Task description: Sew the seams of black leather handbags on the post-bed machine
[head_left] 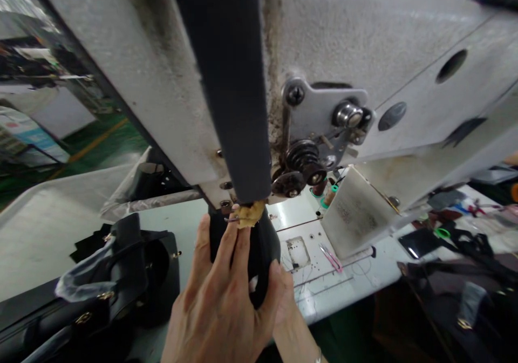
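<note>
The black piece [265,244] lies below the sewing machine head [332,34], under the spread, extended fingers of my left hand [222,298], with my right hand [289,303] at its right side, largely hidden, its closure impossible to tell.
</note>
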`<state>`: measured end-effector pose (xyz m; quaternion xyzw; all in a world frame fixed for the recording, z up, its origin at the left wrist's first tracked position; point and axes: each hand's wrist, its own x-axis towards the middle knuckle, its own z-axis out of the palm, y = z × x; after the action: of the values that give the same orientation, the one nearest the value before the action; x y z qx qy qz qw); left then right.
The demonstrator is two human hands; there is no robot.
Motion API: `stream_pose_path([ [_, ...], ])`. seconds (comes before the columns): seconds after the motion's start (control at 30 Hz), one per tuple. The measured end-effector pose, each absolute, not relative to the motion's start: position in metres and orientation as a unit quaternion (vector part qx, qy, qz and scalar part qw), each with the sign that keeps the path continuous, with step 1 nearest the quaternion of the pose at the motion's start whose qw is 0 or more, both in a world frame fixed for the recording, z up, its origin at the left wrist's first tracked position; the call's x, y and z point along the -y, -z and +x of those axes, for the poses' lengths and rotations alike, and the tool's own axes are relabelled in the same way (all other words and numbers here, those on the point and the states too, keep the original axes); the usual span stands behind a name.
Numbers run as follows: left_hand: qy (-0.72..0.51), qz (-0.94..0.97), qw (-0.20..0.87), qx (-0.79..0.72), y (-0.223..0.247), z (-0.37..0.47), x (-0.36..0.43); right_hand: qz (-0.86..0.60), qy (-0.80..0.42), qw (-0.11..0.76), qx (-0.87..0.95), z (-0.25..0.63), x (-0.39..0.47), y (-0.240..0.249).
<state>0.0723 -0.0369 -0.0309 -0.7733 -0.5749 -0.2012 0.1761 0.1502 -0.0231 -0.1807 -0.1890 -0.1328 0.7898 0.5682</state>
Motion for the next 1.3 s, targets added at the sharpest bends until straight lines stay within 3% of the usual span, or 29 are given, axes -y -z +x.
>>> stream_pose_path([
  [0.17, 0.214, -0.789, 0.156, 0.555, 0.025, 0.071, 0.027, -0.133, -0.820, 0.552, 0.072, 0.149, 0.019, 0.177],
  [0.5, 0.231, -0.793, 0.153, 0.542, 0.017, 0.070, 0.012, -0.174, -0.799, 0.575, 0.028, 0.163, 0.010, 0.143],
  [0.73, 0.235, -0.795, 0.169, 0.533, 0.015, 0.068, 0.001, -0.155, -0.794, 0.588, 0.005, 0.161, 0.009, 0.149],
  [1.3, 0.126, -0.819, 0.164, 0.535, -0.006, 0.069, -0.020, -0.163, -0.796, 0.581, 0.048, 0.162, 0.004, 0.141],
])
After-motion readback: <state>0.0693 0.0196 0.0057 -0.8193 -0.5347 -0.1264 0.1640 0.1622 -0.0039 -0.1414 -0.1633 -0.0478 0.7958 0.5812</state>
